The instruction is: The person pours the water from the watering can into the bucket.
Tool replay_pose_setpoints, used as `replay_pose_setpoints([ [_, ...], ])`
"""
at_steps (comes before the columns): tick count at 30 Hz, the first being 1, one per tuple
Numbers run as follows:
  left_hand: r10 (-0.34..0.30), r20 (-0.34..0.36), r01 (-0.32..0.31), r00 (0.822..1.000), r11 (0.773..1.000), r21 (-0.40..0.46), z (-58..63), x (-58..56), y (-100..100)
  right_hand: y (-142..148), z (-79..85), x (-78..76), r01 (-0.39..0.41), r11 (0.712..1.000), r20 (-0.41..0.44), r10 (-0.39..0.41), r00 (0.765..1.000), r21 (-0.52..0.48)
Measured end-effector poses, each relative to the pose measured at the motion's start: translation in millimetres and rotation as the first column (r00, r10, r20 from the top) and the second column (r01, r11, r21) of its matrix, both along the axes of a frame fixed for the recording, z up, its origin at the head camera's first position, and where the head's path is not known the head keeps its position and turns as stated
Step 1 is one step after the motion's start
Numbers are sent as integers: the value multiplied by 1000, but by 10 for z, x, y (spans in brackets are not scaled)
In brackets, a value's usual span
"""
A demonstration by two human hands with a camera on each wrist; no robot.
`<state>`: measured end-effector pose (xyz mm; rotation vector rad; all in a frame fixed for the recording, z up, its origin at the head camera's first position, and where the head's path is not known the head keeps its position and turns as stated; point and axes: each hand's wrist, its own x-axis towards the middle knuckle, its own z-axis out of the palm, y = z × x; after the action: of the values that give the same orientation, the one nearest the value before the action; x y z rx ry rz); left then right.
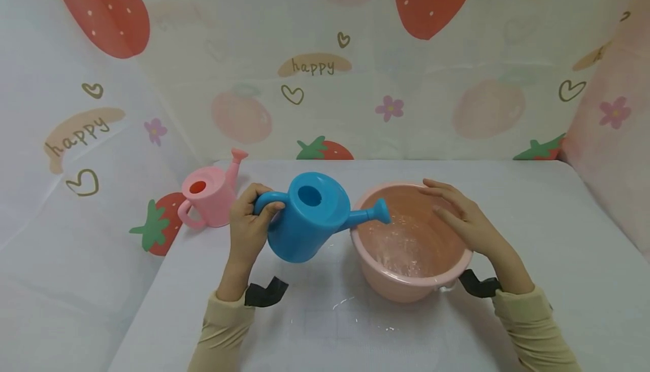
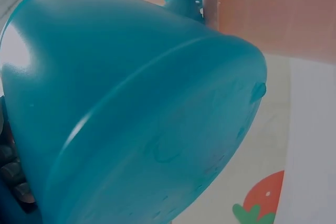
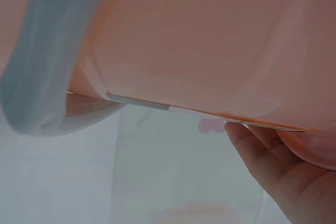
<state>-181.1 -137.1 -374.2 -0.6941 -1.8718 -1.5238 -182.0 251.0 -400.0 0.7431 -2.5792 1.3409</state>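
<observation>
My left hand (image 1: 250, 219) grips the looped handle of a blue watering can (image 1: 307, 222). The can is tipped to the right, and its flared spout overlaps the left rim of a pink bucket (image 1: 396, 290). In the left wrist view the can's body (image 2: 105, 77) fills most of the frame, its underside showing. At the bucket's far right rim, my right hand (image 1: 462, 217) holds the edge, thumb on the inner side. The right wrist view has fingers (image 3: 252, 156) along the bucket's outer wall (image 3: 210, 40). Clear water shows inside the bucket.
A pink watering can (image 1: 210, 194) stands at the back left of the white table (image 1: 548, 231), behind my left hand. Drops of water (image 1: 343, 302) lie on the tabletop before the bucket. A strawberry-printed curtain (image 1: 325, 106) hangs behind the table.
</observation>
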Motion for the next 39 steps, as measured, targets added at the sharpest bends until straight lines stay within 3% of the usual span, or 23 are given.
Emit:
replay_pose_setpoints([
  [5,20,-27,-21,999,999,-37,6,1,22,-13,14,-1,-10,1000,2,10,1000,-8],
  [12,8,-95,-19,995,994,-112,217,142,96,-36,40,4,-23,999,-6,23,1000,-23],
  [20,-13,-113,-7,994,984,-179,12,-18,-17,-29,33,2,-28,999,-7,27,1000,-27],
  [29,-78,-125,51,989,977,-205,-1,-24,-57,-27,32,9,-21,1000,-5,21,1000,-20],
  [39,-87,-84,77,993,990,-117,3,-7,-25,-35,30,13,-17,1000,-1,17,1000,-17],
])
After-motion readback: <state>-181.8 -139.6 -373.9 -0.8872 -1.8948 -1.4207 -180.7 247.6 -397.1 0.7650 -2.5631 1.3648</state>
